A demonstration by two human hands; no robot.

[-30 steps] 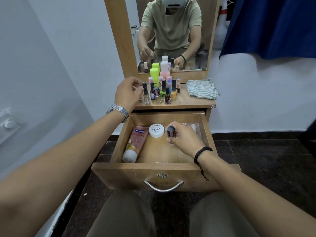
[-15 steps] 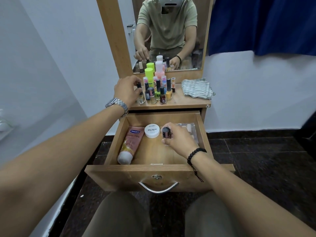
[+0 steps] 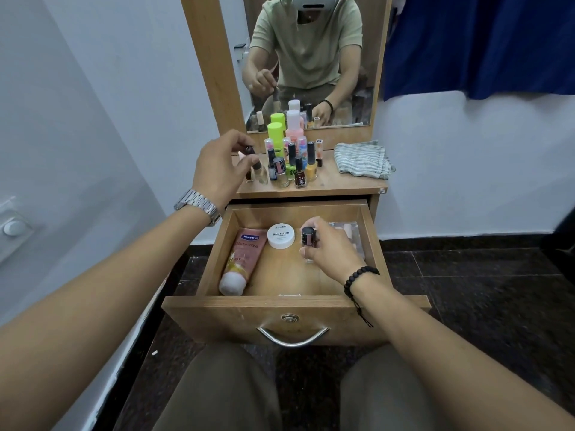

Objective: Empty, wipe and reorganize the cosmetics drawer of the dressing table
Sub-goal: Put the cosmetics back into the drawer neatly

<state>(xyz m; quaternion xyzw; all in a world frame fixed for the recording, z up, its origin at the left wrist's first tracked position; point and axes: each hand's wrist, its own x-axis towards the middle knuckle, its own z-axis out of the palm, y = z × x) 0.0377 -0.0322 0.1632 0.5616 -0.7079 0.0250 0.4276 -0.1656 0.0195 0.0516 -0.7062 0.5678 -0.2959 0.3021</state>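
The wooden drawer (image 3: 295,309) is pulled out below the dressing table top (image 3: 342,181). In it lie a pink Vaseline tube (image 3: 245,256), a white nail polish remover jar (image 3: 281,236) and a clear pouch (image 3: 353,231) at the back right. My right hand (image 3: 333,250) is shut on a black-capped nail polish bottle (image 3: 308,236) that stands upright on the drawer floor. On the table top is a cluster of nail polish bottles and tubes (image 3: 292,164). At its left end my left hand (image 3: 217,169) pinches the dark cap of a small nail polish bottle (image 3: 249,150).
A folded striped cloth (image 3: 362,158) lies on the right of the table top. A mirror (image 3: 311,60) rises behind the bottles. A white wall is close on the left, a blue curtain (image 3: 482,42) hangs at the upper right, and my knees are below the drawer front.
My left hand's fingers have closed on the cap of the leftmost bottle. My right hand stays in the drawer with its bottle. The camera has shifted slightly.
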